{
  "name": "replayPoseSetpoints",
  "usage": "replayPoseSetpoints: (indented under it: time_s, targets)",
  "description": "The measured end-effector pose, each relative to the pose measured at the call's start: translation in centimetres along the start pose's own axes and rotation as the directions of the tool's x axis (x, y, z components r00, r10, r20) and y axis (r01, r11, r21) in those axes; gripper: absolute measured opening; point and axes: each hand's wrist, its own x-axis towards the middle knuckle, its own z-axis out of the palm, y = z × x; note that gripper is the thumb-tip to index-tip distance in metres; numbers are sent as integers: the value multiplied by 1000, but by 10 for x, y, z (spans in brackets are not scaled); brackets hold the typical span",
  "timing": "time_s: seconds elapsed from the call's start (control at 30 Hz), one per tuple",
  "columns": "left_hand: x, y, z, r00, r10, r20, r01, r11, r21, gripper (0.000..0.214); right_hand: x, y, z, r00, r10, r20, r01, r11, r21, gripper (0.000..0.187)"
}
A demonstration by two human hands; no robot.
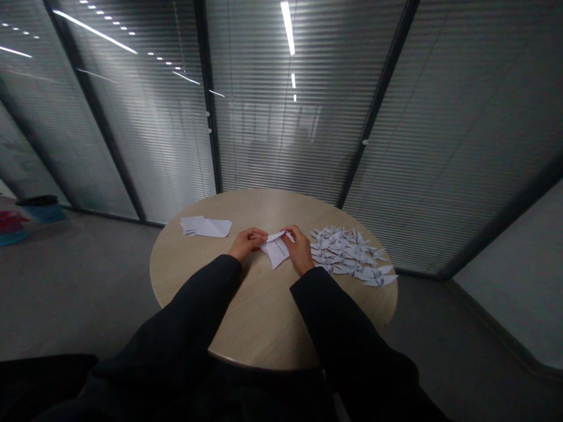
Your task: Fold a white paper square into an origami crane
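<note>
Dim overall, cool grey cast. White glare streaks [288, 28] at top centre, more at upper left. Blinds [281, 158] palest mid-frame, darkening toward upper right. Table [264, 305] modestly lit, soft shadow near the sleeves [189, 299], which sink to near-black lower down. Folded paper [276, 254] and paper cranes [345, 253] brightest there, creases soft. Wide-angle stretch: window uprights [381, 94] splay outward; blue bin [44, 212], far left, smeared.

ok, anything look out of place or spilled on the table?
Nothing looks spilled. Slightly odd: the white sheets at left are fanned rather than squared, and one folded paper piece at right seems to reach the edge of the table.
</note>
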Motion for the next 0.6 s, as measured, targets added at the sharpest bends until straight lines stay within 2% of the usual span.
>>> replayPoseSetpoints:
  time_s: [0.17,0.27,0.37,0.6]
  targets:
    - [1,-1,0,995,11,94,-17,998,62,23,-3,-6,-1,993,-58,106,71,990,-124,16]
    - [2,-6,0,990,0,143,-6,999,37,31,-4,-6,-2,988,-59,145,89,974,-207,19]
    - [5,-11,-1,983,-31,179,28,999,23,35,-5,-7,-2,984,-54,172,92,971,-221,18]
    - [5,-10,-2,990,9,142,-31,988,152,37,-5,-8,1,985,-37,167,66,983,-172,23]
